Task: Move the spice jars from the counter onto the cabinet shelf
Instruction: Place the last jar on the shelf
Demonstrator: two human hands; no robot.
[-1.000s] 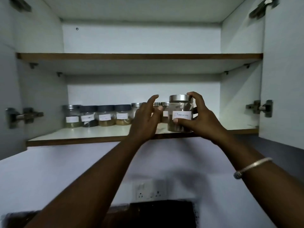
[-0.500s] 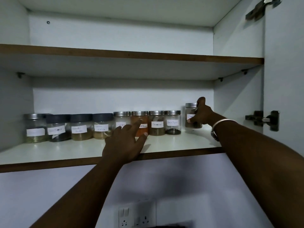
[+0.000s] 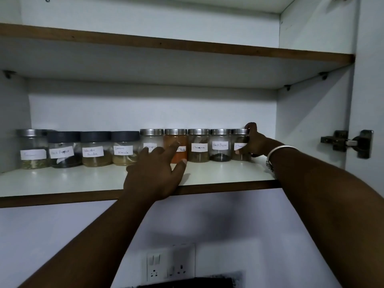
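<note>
Presently, right hand (image 3: 252, 142) is clasping the end jar (image 3: 240, 145) at right of frame on the cabinet shelf (image 3: 207, 174), nudging it flush; left hand (image 3: 154, 171) is resting spread, should steady neighbours.

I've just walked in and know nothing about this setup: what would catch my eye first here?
A long row of small labelled glass spice jars lines the back of the white lower cabinet shelf, the one with bright orange powder standing out. The right hand grips the rightmost steel-lidded jar at the row's end, while the left hand rests spread on the shelf's front edge.
</note>
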